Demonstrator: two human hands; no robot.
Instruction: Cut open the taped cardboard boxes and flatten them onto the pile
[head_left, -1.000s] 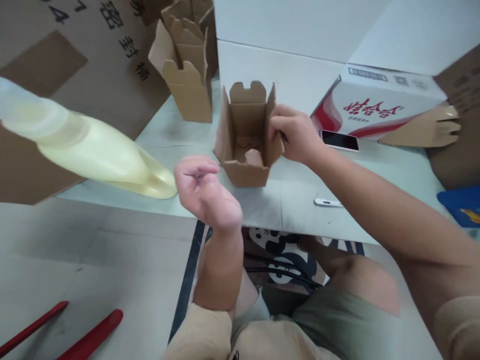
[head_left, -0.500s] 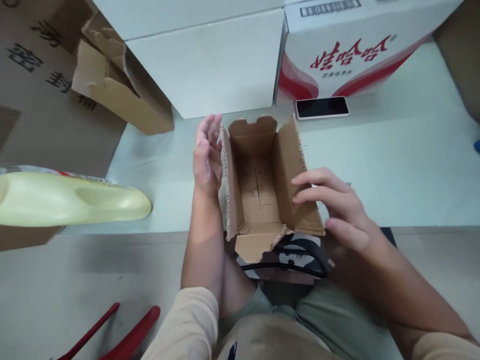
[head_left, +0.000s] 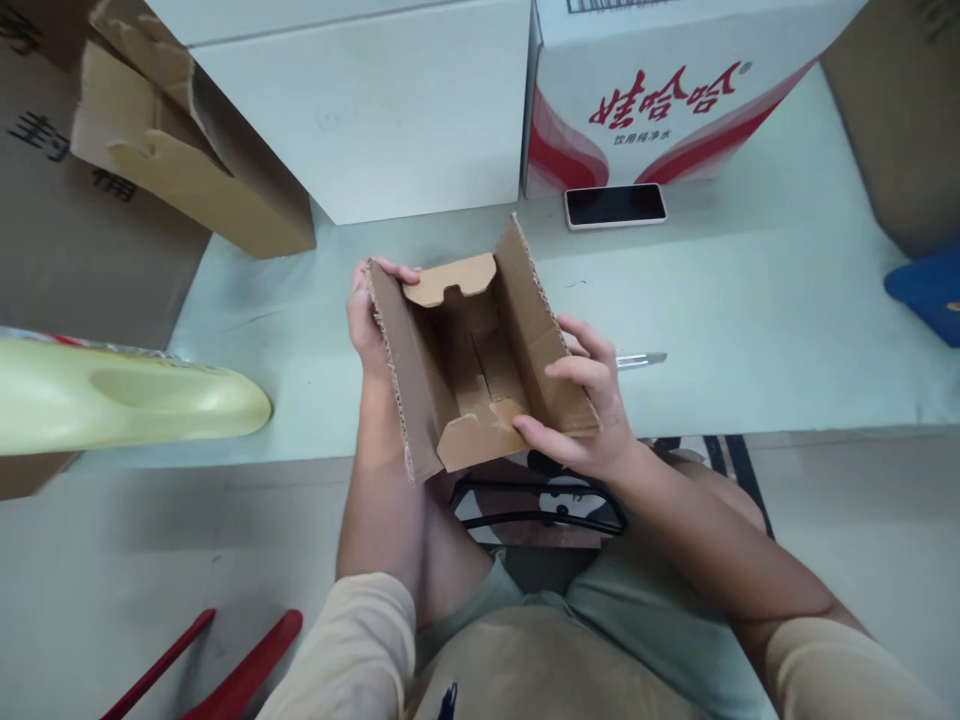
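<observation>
A small brown cardboard box (head_left: 401, 350) is held between my two hands at the table's front edge, its open top facing me. My left hand (head_left: 369, 312) grips the far left corner, with fingers on the far end flap, which is folded inward. At the near right corner, my right hand (head_left: 592, 405) has its thumb on the near end flap and its fingers on the right side flap. Both long side flaps stand up and lean outward. Inside, the box shows a bottom seam and no contents.
White cartons (head_left: 375, 120) line the back, with a phone (head_left: 615, 206) before them. A utility knife (head_left: 641, 360) lies right of my right hand. An open cardboard box (head_left: 247, 205), yellow bottle (head_left: 150, 395) and blue object (head_left: 930, 295) flank the table (head_left: 787, 340).
My hands have closed on the box, which is now tilted and slightly further left. Both end flaps have folded inward. The whole view has shifted, bringing the blue object and knife into sight.
</observation>
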